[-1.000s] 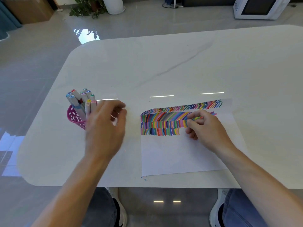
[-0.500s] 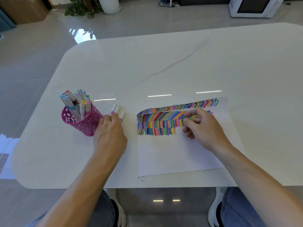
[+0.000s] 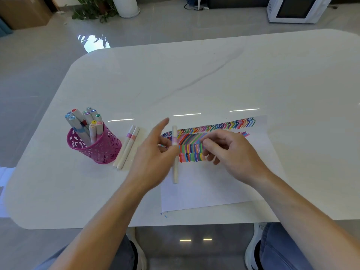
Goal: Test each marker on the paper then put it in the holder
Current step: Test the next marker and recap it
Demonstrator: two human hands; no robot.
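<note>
A pink mesh holder [image 3: 101, 151] with several capped markers stands left on the white table [image 3: 194, 78]. Two white markers with pink bands [image 3: 127, 149] lie side by side just right of it. My left hand [image 3: 153, 158] pinches a third white marker with a pink band [image 3: 175, 168], blurred and nearly upright, over the left edge of the paper [image 3: 204, 190]. Its index finger points up. Rows of coloured strokes [image 3: 218, 126] cover the top of the paper. My right hand [image 3: 231, 152] hovers over the strokes, fingers loosely curled, with nothing visible in them.
The table's near edge runs just below the paper, with small blue ink marks [image 3: 164, 214] by the paper's corner. My knees and shoes show under the edge. A potted plant [image 3: 93, 8] and a white appliance [image 3: 292, 8] stand on the floor beyond the table.
My left hand went from the holder to three markers lying beside it, picked one up and carried it right to the paper's edge. My right hand stayed over the strokes.
</note>
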